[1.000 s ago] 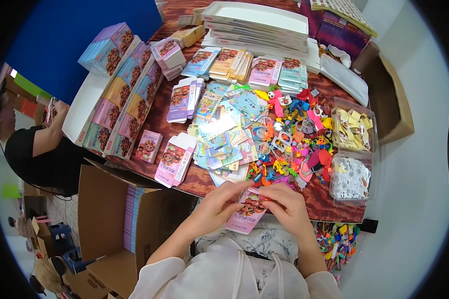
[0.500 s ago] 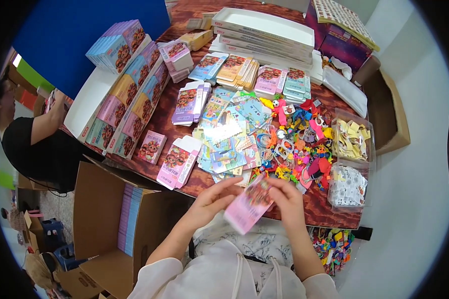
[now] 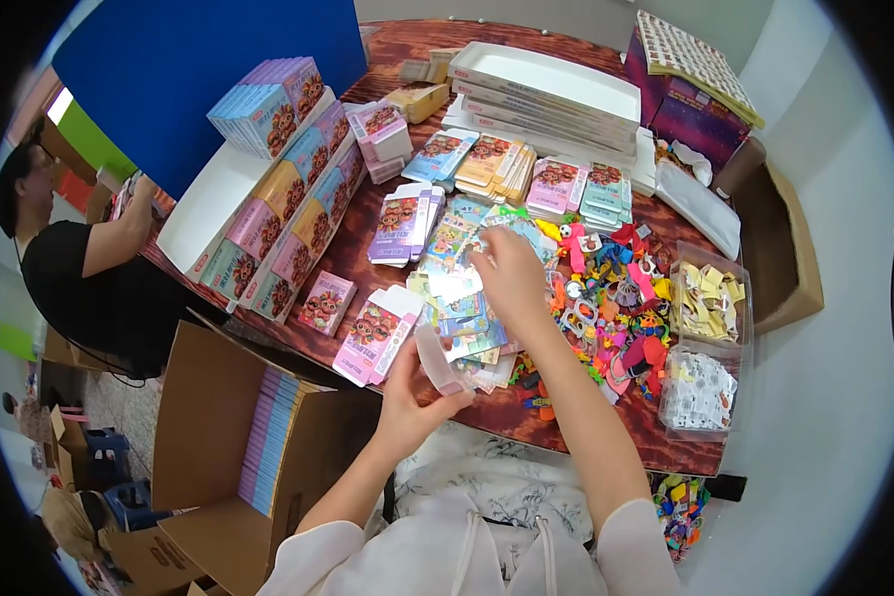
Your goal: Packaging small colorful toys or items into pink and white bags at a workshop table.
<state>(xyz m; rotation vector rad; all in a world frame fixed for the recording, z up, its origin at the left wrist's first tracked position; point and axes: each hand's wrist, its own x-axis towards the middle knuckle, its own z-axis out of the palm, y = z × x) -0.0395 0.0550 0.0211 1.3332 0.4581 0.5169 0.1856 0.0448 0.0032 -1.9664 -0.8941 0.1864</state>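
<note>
My left hand grips a small carton near the table's front edge; its pale inside and side show, and it stands tilted. My right hand reaches over the heap of colourful picture cards, with thumb and fingers bent together on a card at its far right part. Left of the heap lie flat pink cartons and a stack of flat purple cartons. A filled pink box sits beside them. Small bright plastic toys spread out right of the cards.
Clear trays hold yellow paper pieces and white packets at the right. Stacked white trays stand at the back, a display tray of boxes at the left. An open cardboard box is below; a person sits at far left.
My right hand has left the pink carton and moved up to the picture cards. My left hand now holds the carton alone, turned more upright. The whole view has shifted slightly.
</note>
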